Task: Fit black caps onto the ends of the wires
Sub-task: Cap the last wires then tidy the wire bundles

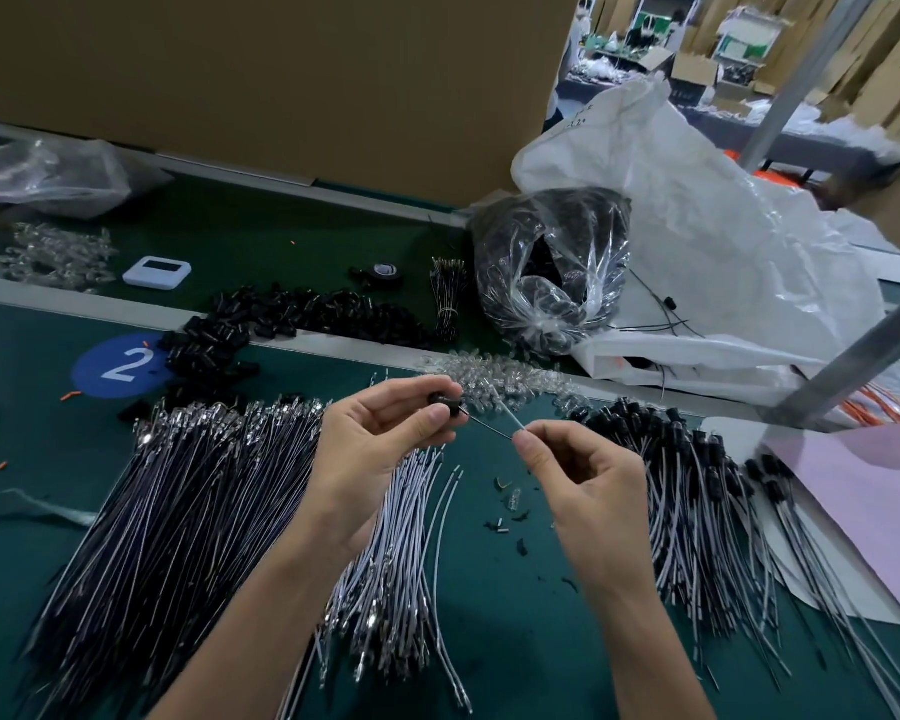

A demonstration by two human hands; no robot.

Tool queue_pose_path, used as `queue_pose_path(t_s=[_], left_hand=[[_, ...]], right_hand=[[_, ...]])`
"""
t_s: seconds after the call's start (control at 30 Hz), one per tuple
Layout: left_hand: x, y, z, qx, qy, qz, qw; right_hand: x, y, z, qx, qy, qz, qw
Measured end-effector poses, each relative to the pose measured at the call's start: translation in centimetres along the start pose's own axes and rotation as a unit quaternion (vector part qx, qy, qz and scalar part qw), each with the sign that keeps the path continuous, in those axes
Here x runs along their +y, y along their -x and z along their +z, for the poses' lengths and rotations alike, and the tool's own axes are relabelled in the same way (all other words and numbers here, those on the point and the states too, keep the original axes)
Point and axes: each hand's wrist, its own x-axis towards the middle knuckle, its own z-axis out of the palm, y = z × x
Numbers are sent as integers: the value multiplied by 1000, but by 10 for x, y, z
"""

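Note:
My left hand point(380, 449) pinches a small black cap point(445, 403) between thumb and fingers above the green table point(494, 631). My right hand point(583, 480) pinches thin wires point(494, 424) that run up and left into the cap. A large fan of uncapped black and white wires point(178, 517) lies at the left, and a smaller white bunch point(406, 553) lies under my hands. Wires with caps fitted point(697, 491) are piled at the right. Loose black caps point(281, 317) are heaped at the back left.
A clear bag of black parts point(552, 267) and a big white sack point(707, 241) sit at the back right. Clear bulbs point(500, 379) lie behind my hands. A cardboard wall point(281, 70), a white timer point(157, 272), a tape roll point(385, 271) and pink paper point(863, 506) surround the work area.

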Motion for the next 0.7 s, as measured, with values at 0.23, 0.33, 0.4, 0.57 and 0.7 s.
queue_pose_path(t_s=[0.23, 0.33, 0.4, 0.57, 0.7], left_hand=[[1, 2, 0, -15, -21, 0, 1000], [-1, 4, 2, -4, -16, -3, 1000], [-2, 5, 3, 9, -14, -4, 1000], [-3, 5, 4, -2, -34, 1, 999], [-3, 4, 5, -21, -54, -9, 998]], right_hand=[[3, -2, -1, 31, -14, 7, 999], [4, -1, -1, 23, -11, 8, 1000], [5, 0, -1, 14, -6, 9, 1000], [4, 1, -4, 13, -3, 8, 1000], [4, -3, -7, 9, -2, -1, 1000]])
